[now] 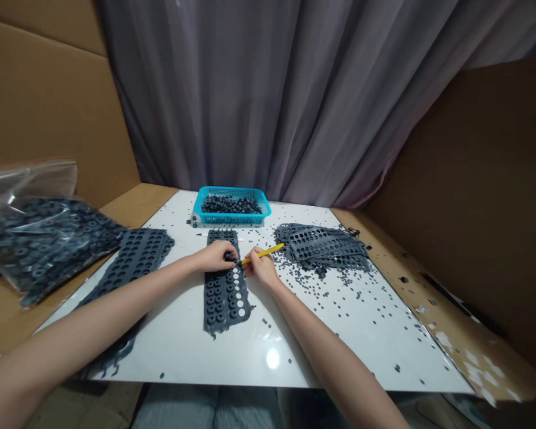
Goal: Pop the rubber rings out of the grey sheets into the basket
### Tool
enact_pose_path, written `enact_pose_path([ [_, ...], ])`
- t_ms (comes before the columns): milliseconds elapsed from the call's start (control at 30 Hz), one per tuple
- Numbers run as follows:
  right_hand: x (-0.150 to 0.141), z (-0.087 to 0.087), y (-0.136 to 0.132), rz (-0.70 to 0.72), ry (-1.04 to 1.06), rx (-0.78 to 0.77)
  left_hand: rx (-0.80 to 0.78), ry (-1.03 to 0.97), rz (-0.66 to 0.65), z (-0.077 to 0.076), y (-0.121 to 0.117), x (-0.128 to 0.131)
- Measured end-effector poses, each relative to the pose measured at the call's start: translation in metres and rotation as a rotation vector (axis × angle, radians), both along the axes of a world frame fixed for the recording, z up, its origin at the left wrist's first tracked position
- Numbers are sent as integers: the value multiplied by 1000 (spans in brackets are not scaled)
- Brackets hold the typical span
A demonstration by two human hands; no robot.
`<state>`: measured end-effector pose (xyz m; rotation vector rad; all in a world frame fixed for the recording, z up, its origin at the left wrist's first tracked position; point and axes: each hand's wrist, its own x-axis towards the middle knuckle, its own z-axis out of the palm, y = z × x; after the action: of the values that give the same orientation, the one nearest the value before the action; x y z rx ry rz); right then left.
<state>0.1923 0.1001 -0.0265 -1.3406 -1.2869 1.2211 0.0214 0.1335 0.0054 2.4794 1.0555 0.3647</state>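
A dark grey rubber sheet point(227, 304) with rows of moulded rings lies on the white table; one row on its right side shows white open holes. My left hand point(218, 256) rests over the sheet's upper half, fingers closed on a small black rubber ring point(229, 256). From the right, my right hand point(262, 268) grips a slim yellow pen-shaped tool point(271, 250) in a pinch. The tool's lower end meets the ring area beside my left fingertips; its exact contact is hidden.
Behind the sheet stands a blue basket point(268, 210) of small black pieces. Punched-out sheets point(326, 245) are stacked at right amid scattered black discs. More sheets point(136, 256) lie at left, beside a clear bag point(49, 232) of rings. Cardboard walls flank the table.
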Motion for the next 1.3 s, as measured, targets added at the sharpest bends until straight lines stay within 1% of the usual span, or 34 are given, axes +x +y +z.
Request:
enact_pose_path([
  [133,-2,1,5,47,-100,58,50,90,-86,0,5,10],
  [267,-5,5,8,80,-233,124,24,80,-65,-11,6,16],
  [367,-5,8,7,81,-284,133,26,16,-11,-20,2,13],
  [467,-4,10,5,83,-287,116,32,-78,65,-24,0,4],
  [600,-3,9,6,97,-235,68,62,-211,253,-17,7,-11],
  [667,-3,8,9,97,-185,34,51,-230,275,-12,11,-17],
  [767,-3,5,14,44,-106,-6,19,-200,191,-5,11,-18],
  [867,-3,1,19,1,-53,-32,34,-87,70,-2,9,-11],
  [933,-3,-2,22,6,-39,-48,40,-20,29,-2,10,-5],
  [1100,-2,-4,24,41,-57,-40,14,41,8,-4,17,3],
  [1300,-4,5,26,118,-159,51,-23,12,17,-8,15,10],
])
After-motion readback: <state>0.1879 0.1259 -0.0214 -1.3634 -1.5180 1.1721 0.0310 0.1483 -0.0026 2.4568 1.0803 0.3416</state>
